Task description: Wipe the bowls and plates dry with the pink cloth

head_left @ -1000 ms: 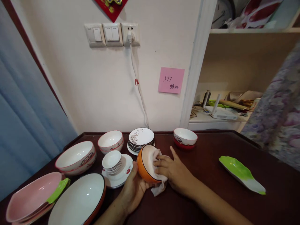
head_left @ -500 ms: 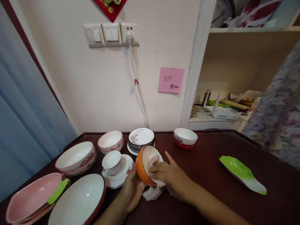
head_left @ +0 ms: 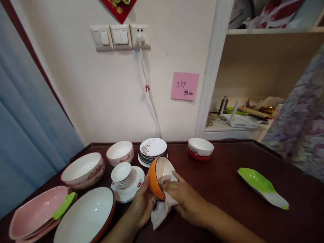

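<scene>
An orange bowl (head_left: 154, 179) with a white inside and dark rim is tilted above the table, its opening turned to the right. My left hand (head_left: 143, 204) grips it from the left and below, thumb along its outer side. My right hand (head_left: 186, 199) presses a pale cloth (head_left: 162, 212) against the inside of the bowl near the lower rim; the fingertips are partly hidden by the bowl and cloth. The loose end of the cloth hangs below the bowl. Just left of my left hand, small white bowls (head_left: 121, 173) are stacked on white plates (head_left: 138, 173) with red flowers.
On the dark table (head_left: 217, 209), a large white dish (head_left: 83, 216), pink dishes (head_left: 37, 211) and white bowls (head_left: 83, 168) stand left. Patterned plates (head_left: 153, 147) are stacked behind. A red-and-white bowl (head_left: 200, 148) and green leaf-shaped dish (head_left: 260, 185) are to the right.
My right hand has moved the cloth lower inside the bowl, and more cloth hangs below the rim. The left hand keeps its hold with the bowl nearly in place.
</scene>
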A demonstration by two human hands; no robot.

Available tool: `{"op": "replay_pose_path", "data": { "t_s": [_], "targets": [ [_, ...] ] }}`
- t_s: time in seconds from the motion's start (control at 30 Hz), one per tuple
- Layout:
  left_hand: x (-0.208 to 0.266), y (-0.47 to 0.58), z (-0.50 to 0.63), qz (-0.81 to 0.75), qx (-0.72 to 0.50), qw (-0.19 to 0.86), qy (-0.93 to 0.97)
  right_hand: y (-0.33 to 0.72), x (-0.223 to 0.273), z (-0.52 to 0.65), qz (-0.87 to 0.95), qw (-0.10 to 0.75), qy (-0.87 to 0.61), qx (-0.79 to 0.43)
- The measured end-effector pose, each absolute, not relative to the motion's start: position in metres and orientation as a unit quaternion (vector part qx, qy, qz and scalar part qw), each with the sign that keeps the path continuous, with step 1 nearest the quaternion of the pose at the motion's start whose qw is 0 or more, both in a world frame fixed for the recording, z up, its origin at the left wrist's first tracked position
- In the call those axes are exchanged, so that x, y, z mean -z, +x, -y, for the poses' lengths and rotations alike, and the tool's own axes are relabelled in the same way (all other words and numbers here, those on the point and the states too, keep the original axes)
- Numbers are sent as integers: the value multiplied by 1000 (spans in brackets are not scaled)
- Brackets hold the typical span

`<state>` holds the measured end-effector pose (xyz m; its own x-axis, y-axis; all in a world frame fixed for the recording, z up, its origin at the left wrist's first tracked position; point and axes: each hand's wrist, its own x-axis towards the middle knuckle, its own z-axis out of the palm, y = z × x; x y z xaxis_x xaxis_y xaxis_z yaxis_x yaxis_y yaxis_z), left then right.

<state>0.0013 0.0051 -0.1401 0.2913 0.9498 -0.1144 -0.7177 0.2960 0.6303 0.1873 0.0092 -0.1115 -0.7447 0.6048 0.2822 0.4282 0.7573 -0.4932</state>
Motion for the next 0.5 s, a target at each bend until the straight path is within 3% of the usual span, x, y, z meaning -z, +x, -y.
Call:
{"op": "replay_pose_path", "data": {
  "t_s": [0.2, 0.5],
  "targets": [
    [137, 2, -6, -202, -513, 804, 222, 204, 107, -29, 925, 192, -316, -89],
    [153, -7, -9, -169, -521, 808, 218, 195, 82, 1, 899, 210, -267, -276]
  ]
}}
